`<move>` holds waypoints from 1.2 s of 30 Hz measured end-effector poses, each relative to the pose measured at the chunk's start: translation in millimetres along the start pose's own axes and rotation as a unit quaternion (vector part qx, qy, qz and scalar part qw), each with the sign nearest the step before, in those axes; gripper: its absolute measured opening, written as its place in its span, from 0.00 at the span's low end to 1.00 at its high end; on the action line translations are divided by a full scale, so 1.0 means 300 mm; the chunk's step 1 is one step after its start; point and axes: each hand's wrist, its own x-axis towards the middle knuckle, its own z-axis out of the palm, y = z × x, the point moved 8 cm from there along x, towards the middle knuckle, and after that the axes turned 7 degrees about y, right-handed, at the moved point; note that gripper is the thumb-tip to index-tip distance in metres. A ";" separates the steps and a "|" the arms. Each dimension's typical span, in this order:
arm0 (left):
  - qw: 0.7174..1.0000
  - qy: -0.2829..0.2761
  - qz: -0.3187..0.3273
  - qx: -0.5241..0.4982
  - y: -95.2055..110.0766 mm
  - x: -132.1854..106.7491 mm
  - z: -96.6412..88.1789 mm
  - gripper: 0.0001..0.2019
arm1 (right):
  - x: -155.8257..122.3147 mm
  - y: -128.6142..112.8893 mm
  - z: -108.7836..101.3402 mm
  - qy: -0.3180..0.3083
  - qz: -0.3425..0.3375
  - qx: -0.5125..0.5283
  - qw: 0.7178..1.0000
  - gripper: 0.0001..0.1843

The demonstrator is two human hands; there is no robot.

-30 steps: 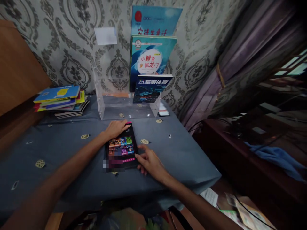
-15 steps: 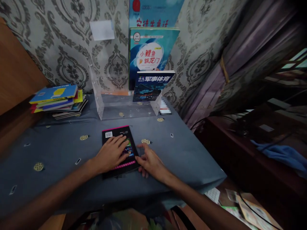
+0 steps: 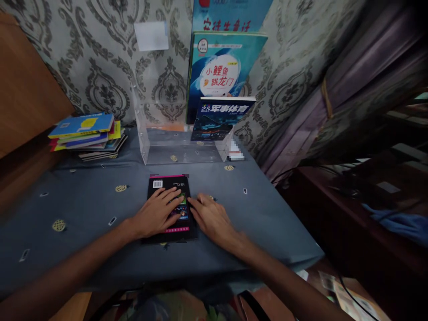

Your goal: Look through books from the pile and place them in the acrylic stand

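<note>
A black book with a pink edge and a barcode (image 3: 167, 183) lies flat on the grey tablecloth (image 3: 83, 209). My left hand (image 3: 157, 213) rests flat on its cover, fingers spread. My right hand (image 3: 210, 216) lies at the book's right edge, fingers stretched toward the cover and touching its side. Behind the book stands a clear acrylic book stand (image 3: 174, 133) against the wall. It holds a dark blue book (image 3: 220, 117) in front, a teal picture book (image 3: 224, 71) behind it and a blue book (image 3: 230, 18) at the top.
A stack of several thin colourful books (image 3: 87, 136) lies at the table's back left. A white paper note (image 3: 151, 35) hangs on the patterned wallpaper. A purple curtain (image 3: 334, 89) and a dark sideboard with a blue cloth (image 3: 397, 220) stand right of the table.
My left hand has slid from the book's far end down onto the middle of the cover. My right hand has moved up along the book's right edge.
</note>
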 end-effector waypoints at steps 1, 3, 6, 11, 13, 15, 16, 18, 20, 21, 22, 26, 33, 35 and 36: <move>1.000 0.003 -0.003 -0.002 0.000 -0.001 0.002 0.23 | 0.009 -0.005 0.001 0.016 -0.027 -0.012 0.999 0.18; 1.000 0.008 -0.008 -0.007 -0.001 -0.003 0.003 0.23 | 0.023 -0.013 0.012 0.034 -0.072 -0.011 0.997 0.20; 1.000 0.021 -0.010 -0.019 -0.002 -0.002 0.001 0.22 | 0.048 -0.001 0.040 0.025 -0.099 0.004 0.995 0.22; 0.999 0.032 -0.007 -0.029 0.000 0.000 -0.004 0.21 | 0.134 0.040 0.056 0.013 -0.082 -0.004 0.997 0.23; 0.999 0.030 -0.008 -0.028 0.000 0.001 -0.005 0.21 | 0.171 0.056 0.059 0.013 -0.064 -0.012 0.998 0.23; 0.999 0.026 -0.010 -0.026 0.000 0.002 -0.007 0.21 | 0.197 0.068 0.062 0.014 -0.052 -0.012 0.998 0.23; 0.999 0.022 -0.011 -0.025 0.000 0.003 -0.007 0.21 | 0.205 0.072 0.063 0.016 -0.048 -0.010 0.999 0.23; 0.999 0.014 -0.013 -0.025 -0.002 0.002 -0.007 0.22 | 0.210 0.080 0.065 0.021 -0.042 -0.004 0.999 0.23; 0.999 0.012 -0.018 -0.026 -0.009 0.000 -0.007 0.23 | 0.207 0.087 0.067 0.028 -0.039 0.003 0.999 0.23; 0.999 0.015 -0.023 -0.025 -0.015 -0.001 -0.007 0.24 | 0.204 0.089 0.068 0.029 -0.039 0.007 0.999 0.23; 0.999 0.019 -0.027 -0.024 -0.021 -0.002 -0.006 0.25 | 0.202 0.091 0.070 0.029 -0.038 0.011 0.999 0.23; 0.999 0.023 -0.034 -0.026 -0.052 -0.002 0.005 0.29 | 0.205 0.100 0.072 0.032 -0.035 0.013 0.999 0.24; 0.996 -0.062 0.038 -0.058 -0.153 0.019 0.003 0.30 | 0.219 0.121 0.048 0.064 -0.032 0.018 0.997 0.23; 0.992 -0.089 0.056 -0.074 -0.186 0.033 -0.008 0.29 | 0.222 0.124 0.046 0.070 -0.035 0.022 0.997 0.23; 0.990 -0.094 0.059 -0.082 -0.199 0.043 -0.015 0.28 | 0.223 0.124 0.047 0.071 -0.038 0.026 0.996 0.23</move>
